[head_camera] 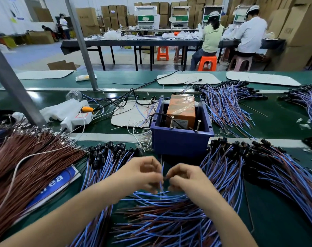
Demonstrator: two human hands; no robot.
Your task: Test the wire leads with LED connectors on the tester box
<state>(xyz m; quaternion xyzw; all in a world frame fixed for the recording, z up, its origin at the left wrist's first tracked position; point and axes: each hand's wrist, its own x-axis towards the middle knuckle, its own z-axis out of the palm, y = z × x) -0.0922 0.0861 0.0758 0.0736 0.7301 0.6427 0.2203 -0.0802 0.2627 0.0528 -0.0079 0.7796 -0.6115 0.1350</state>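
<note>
The tester box point(180, 139) is a blue plastic bin holding an orange unit point(181, 111), with two upright screws at its near edge. Just in front of it my left hand point(142, 172) and my right hand point(185, 178) meet over a heap of blue and brown wire leads point(160, 216). Both hands pinch a thin blue wire lead point(162, 177) that rises between the fingers. Piles of leads with black LED connectors lie to the left point(105, 154) and right point(240, 154) of the box.
A thick bundle of brown wires point(27, 157) fills the left. A white power strip point(76, 120) and loose cables sit behind it. More lead piles point(226, 100) lie at the back right. A grey post point(11, 81) slants up at left. People work at a far table.
</note>
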